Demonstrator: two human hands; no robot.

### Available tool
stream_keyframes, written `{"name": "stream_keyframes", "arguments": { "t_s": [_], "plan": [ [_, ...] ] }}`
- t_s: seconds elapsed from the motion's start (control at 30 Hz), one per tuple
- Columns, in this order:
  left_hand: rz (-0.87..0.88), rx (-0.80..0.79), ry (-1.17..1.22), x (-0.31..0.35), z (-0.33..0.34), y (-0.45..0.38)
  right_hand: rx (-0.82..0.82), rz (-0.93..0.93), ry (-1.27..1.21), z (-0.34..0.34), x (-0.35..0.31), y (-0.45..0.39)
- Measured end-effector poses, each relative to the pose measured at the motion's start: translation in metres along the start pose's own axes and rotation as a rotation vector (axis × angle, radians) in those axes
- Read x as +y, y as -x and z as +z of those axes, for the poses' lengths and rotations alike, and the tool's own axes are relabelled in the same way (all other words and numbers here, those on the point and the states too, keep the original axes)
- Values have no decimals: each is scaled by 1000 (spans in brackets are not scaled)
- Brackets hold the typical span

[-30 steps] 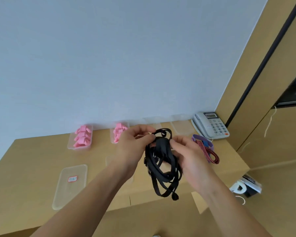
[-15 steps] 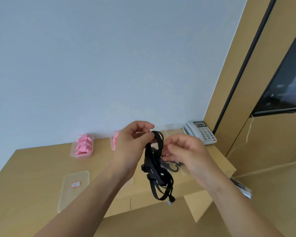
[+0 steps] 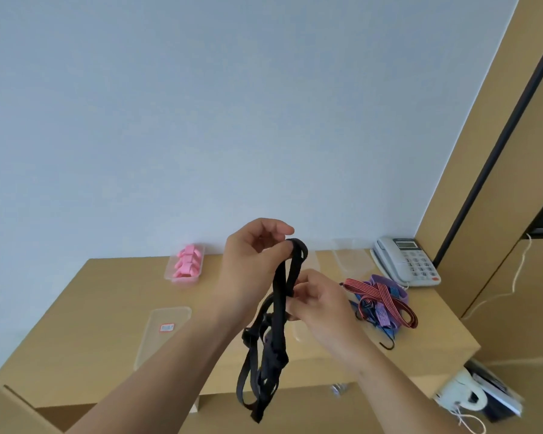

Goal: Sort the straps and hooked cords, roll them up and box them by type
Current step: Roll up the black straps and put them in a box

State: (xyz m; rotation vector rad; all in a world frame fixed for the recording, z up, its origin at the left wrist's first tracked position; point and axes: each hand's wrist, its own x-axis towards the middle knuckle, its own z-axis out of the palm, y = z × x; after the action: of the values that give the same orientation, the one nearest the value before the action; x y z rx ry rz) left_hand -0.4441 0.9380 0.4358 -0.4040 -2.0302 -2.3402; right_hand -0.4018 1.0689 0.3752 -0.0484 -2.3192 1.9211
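No legible text anywhere: red-and-white sticker on clear lid too blurred, telephone keypad digits too small.

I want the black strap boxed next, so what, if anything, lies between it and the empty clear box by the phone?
Nothing visible blocks the way. The black strap hangs above the table, held by the left hand and right hand. The clear box stands open; the pile of striped cords lies in front of it, low on the table.
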Motion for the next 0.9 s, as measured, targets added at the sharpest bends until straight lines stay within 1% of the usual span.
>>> {"name": "stream_keyframes", "arguments": {
  "t_s": [0.1,0.17,0.23,0.3,0.33,0.4,0.47,0.57,0.7,0.77,0.9],
  "plan": [
    [-75,62,-77,-11,-5,-5,25,-61,137,-12,5,-7],
    [-165,53,-144,-20,-6,-7,37,-115,235,-24,5,-12],
    [-232,-5,-205,-27,-6,-6,17,-171,301,-34,-1,-16],
    [-250,-87,-267,-29,-2,-5,3,-238,370,-44,-9,-19],
    [-253,-150,-260,-29,1,-4,-2,-268,377,-49,-13,-21],
    [-266,-297,-150,-28,6,-3,15,-279,294,-57,-20,-24],
    [-280,-386,-55,-29,10,-4,31,-236,120,-66,-24,-27],
    [-247,-419,-130,-36,17,-6,34,-148,-133,-79,-29,-29],
    [-249,-458,-155,-43,30,-5,17,-78,-342,-91,-29,-30],
    [-253,-486,-129,-44,35,-7,35,-84,-347,-94,-29,-29],
    [-232,-502,-172,-44,39,-10,80,-117,-237,-101,-29,-27]
  ]
}}
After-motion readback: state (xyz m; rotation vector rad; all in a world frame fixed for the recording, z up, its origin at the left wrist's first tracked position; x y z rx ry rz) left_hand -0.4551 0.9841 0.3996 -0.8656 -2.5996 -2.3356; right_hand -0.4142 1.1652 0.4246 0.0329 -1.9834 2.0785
